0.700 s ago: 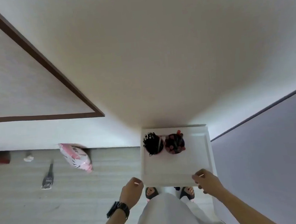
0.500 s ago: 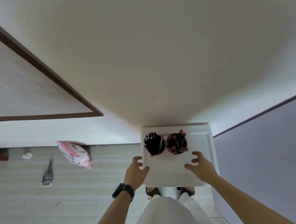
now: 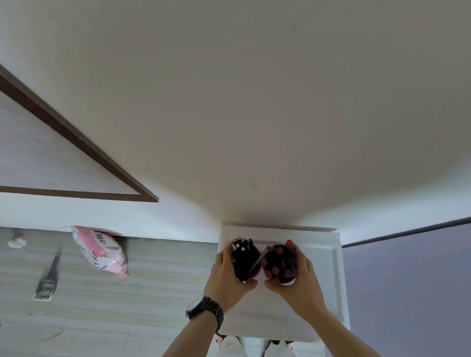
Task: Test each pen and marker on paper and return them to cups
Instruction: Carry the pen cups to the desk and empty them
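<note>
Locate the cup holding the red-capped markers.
Head view, lower centre: the red-marker cup is at the far end of the white table, gripped by the right hand. It sits just right of the black-pen cup, which the left hand grips.

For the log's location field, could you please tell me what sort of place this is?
Probably a room in a home: a small white table stands in a corner of plain walls, on a wood-look floor where a pink bag and a brush lie.
</note>
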`<state>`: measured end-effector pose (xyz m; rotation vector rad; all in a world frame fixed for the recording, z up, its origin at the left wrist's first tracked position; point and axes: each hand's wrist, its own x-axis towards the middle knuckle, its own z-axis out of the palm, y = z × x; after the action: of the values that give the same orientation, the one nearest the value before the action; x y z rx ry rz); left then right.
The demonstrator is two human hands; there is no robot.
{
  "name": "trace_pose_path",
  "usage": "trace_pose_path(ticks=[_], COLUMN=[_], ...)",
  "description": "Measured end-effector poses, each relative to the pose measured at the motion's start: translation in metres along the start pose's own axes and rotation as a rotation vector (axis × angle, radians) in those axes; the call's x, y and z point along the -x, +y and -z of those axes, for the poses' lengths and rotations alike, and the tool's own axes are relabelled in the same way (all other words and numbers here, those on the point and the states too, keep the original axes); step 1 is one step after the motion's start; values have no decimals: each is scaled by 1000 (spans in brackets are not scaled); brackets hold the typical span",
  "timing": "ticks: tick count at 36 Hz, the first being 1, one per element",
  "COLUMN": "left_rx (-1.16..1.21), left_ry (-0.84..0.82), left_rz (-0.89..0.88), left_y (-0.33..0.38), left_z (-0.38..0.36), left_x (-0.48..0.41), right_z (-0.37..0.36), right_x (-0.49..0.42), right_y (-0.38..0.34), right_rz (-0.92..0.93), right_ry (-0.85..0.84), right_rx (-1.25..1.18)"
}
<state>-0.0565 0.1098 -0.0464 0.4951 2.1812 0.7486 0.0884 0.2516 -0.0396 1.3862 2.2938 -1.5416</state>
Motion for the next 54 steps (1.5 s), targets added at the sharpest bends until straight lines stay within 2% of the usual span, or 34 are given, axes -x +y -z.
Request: trace_pose_path(ticks=[11,16,22,26,31,38,41,44,48,54], left_rx=[-158,-221,-143,-75,66,321,464,634,841,1037], left_ry=[174,191,289,338,442,668,747,842,858,895], left_rz=[-135,-146,-36,43,278,834,1008,1135,1312,1414], left_y=[-3,-6,-15,-30,-53,-80,-96,-108,-125,-149], left_z=[-15,-13,-11,-15,-35,-100,-137,-178,-240,-291], left_x=[6,15,69,123,209,330,381,428,476,523], right_z=[6,9,24,33,37,24,10,-7,-38,-97], right_x=[-9,-6,25,54,89,143,157,161,164,195], right_y=[1,3,8,16,32,27,26,28,26,-3], right_rz=[62,73,63,44,82,227,333,378,405,618], right_ry=[-40,-27,-36,-102,-306,-571,-712,-843,-1013,-1079], right_rx=[140,161,158,164,240,369,468,596,767,976])
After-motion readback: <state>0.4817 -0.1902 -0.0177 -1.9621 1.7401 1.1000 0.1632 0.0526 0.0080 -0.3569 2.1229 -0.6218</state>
